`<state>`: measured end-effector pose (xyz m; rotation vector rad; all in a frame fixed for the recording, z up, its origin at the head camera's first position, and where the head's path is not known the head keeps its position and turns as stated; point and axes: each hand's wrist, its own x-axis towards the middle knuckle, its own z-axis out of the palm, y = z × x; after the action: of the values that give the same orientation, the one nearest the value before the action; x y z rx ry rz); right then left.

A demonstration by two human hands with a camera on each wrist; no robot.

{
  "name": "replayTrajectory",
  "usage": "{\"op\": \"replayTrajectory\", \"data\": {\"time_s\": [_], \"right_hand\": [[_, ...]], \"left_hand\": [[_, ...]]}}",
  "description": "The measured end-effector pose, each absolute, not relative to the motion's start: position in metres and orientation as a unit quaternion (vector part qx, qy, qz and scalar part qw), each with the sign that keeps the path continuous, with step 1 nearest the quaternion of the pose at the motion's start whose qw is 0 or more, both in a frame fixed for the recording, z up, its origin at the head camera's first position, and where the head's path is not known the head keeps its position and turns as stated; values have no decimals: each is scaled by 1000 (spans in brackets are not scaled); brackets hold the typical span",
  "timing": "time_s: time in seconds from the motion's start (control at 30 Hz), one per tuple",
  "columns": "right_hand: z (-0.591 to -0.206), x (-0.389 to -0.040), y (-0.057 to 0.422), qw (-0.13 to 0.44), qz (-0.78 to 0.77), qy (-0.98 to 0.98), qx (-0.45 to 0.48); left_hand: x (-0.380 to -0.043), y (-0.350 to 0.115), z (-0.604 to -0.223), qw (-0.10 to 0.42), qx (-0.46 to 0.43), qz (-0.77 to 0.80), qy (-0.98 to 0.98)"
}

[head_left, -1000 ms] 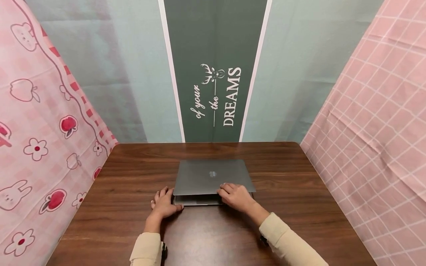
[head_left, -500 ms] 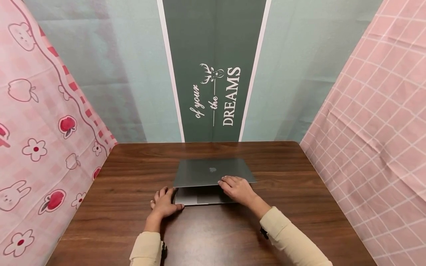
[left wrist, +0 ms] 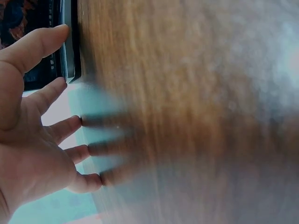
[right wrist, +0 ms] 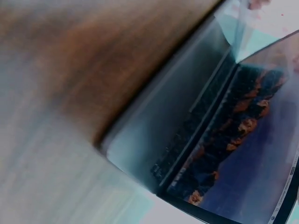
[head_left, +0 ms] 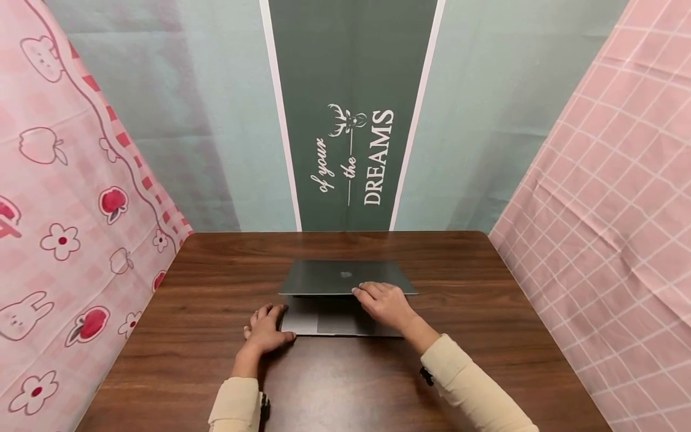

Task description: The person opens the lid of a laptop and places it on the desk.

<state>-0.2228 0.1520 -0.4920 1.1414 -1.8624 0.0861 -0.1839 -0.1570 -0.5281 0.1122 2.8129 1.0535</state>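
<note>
A grey laptop [head_left: 318, 277] lies on the table with its lid partly raised; the silver base [head_left: 301, 321] shows below it. My right hand [head_left: 385, 305] grips the lid's front edge, right of the middle, fingers on top and thumb hidden. Beside the base's left front corner rests my left hand [head_left: 266, 333], its fingers spread on the table. In the left wrist view its thumb [left wrist: 46, 41] touches the laptop's edge. The right wrist view shows the lit screen [right wrist: 254, 154] with a mountain picture, and the dark keyboard [right wrist: 187, 135].
The brown wood-grain table [head_left: 178, 354] extends around the laptop on every side. A green and grey cloth [head_left: 345, 72] hangs behind it. Pink patterned cloth [head_left: 59, 204] is on the left, and pink checked cloth [head_left: 604, 198] on the right.
The lid's front edge has risen and tilted back with my right hand, exposing more of the base and trackpad. My left hand stays at the corner.
</note>
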Motion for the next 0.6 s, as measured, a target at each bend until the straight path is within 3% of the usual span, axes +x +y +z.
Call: {"op": "replayTrajectory", "data": {"time_s": [0.6], "right_hand": [[-458,-240,161,385,81,-823,410]], "left_hand": [[-188,-156,-536,64,26,345,936]]}}
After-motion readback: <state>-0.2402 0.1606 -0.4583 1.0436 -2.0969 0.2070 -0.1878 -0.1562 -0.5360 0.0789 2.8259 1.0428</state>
